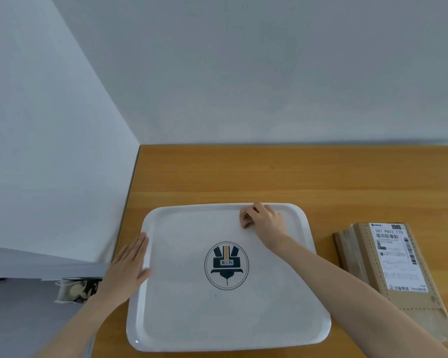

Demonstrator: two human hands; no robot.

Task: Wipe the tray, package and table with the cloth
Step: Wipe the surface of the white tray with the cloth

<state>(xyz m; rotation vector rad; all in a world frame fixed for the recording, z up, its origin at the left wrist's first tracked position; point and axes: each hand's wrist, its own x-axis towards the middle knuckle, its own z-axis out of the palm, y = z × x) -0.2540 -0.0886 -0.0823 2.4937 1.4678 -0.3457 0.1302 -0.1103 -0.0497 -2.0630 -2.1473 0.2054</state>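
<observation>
Tray (228,319) on table (295,177) near its left edge; package (388,264) just right of tray, apart; cloth (245,220) in tray's far part.

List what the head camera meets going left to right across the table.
Left hand flat on the tray's left rim → tray → right hand bunched on a small cloth at the tray's far edge → cardboard package.

Room corner: two plain pale grey-white walls (243,73) meet above a wooden table (243,174) pushed against both. Grey floor (16,319) lower left. Even, diffuse light.
</observation>
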